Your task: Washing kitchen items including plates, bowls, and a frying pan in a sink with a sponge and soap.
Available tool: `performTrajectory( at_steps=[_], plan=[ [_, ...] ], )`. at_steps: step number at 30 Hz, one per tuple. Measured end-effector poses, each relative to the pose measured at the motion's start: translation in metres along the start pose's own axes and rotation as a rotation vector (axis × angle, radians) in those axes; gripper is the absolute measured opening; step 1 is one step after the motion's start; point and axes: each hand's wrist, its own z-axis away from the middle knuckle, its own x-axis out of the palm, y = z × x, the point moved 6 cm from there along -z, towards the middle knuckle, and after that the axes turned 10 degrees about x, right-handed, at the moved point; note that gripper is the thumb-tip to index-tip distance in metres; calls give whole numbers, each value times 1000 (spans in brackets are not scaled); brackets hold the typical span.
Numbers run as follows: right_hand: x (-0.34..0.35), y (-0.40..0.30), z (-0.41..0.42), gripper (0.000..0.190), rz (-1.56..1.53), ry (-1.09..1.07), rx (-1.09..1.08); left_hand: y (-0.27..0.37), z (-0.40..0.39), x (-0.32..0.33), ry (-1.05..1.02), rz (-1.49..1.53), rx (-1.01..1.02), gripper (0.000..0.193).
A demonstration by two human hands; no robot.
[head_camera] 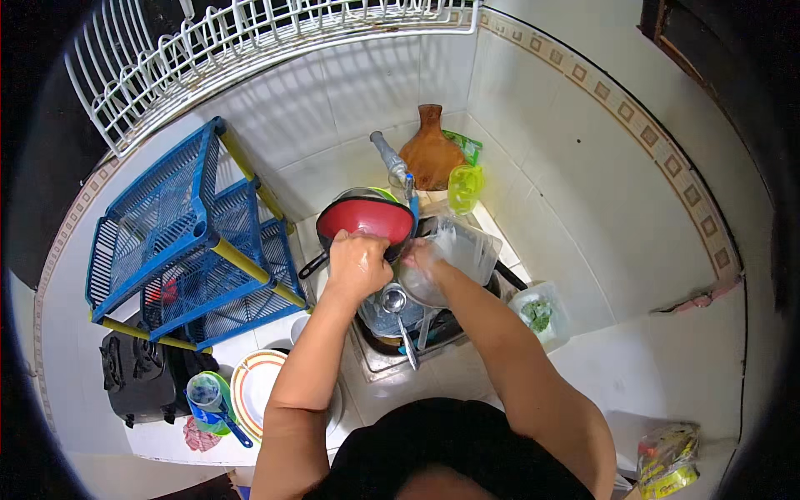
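My left hand [361, 262] grips the near rim of a red and black bowl-shaped vessel [369, 219], tilted over other dishes beside the tap [412, 194]. My right hand [425, 259] is blurred, at the edge of a round translucent bowl [422, 287]; its fingers are partly hidden. Behind that bowl a clear plastic container [481, 250] leans in the sink [375, 369]. Between my forearms a metal ladle or large spoon [406, 337] lies over a clear container. Dark pans sit below, partly covered.
A blue plastic rack [206, 231] stands left, above stacked plates [253, 387] and a black appliance or case [140, 375]. A wooden board [431, 156] and yellow-green container [465, 187] stand behind the sink. A tub with a green scouring pad [536, 314] is right. A white wire rack [250, 44] hangs above.
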Motion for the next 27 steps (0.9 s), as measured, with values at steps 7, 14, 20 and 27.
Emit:
performTrajectory(
  at_steps=[7, 14, 20, 27],
  plan=[
    [13, -193, 82, 47, 261, 244, -488, 3, 27, -8, -103, 202, -135, 27],
    [21, -282, 109, 32, 776, -286, -850, 16, 36, 32, -182, 362, -9, 29],
    [34, -290, 95, 21, 805, -272, -910, 10, 36, 63, -182, 453, 82, 29],
    [45, -295, 94, 27, 879, -95, -949, 19, 27, 98, -197, 303, 67, 28]
  ],
)
